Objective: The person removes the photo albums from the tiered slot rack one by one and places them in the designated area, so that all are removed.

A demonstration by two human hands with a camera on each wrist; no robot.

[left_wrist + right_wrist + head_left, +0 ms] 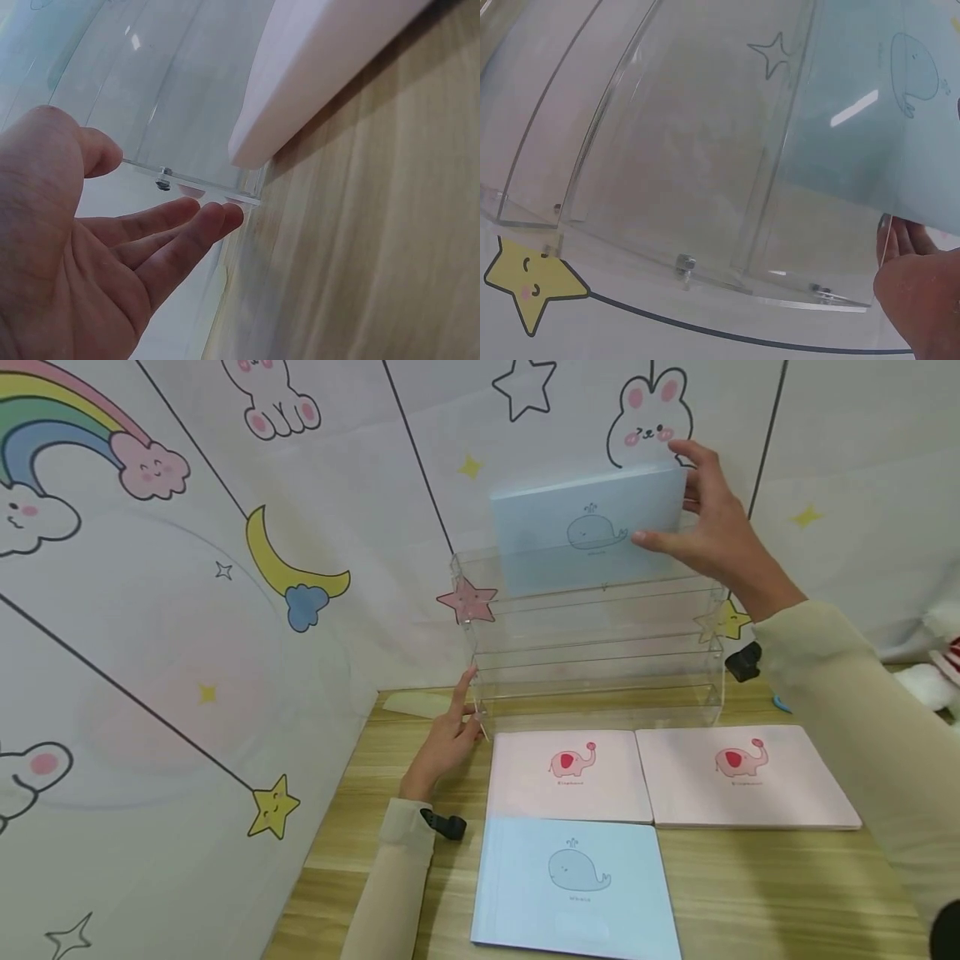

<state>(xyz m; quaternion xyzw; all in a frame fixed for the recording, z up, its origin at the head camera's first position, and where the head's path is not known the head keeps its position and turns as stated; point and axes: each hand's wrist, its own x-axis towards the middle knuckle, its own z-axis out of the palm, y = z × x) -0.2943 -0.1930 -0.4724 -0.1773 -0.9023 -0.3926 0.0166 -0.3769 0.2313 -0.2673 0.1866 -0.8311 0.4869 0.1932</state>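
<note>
My right hand [716, 531] grips the right end of a light blue book with a whale on it [547, 547], thumb across the front and fingers behind. The book leans slightly, its lower part behind the front panel of the top tier of a clear acrylic rack [592, 681]. In the right wrist view, the book [855, 142] shows through the clear plastic. Down at the rack's lower left side, my left hand [444, 747] touches the side panel. The left wrist view shows that hand's fingers [176, 255] fairly straight beside the panel edge.
Two pink elephant books [517, 785] [810, 793] lie side by side before the rack. Another blue whale book [517, 885] lies nearer on the wooden table [330, 860]. A patterned cloth wall [360, 527] stands behind. White plush [926, 685] sits far right.
</note>
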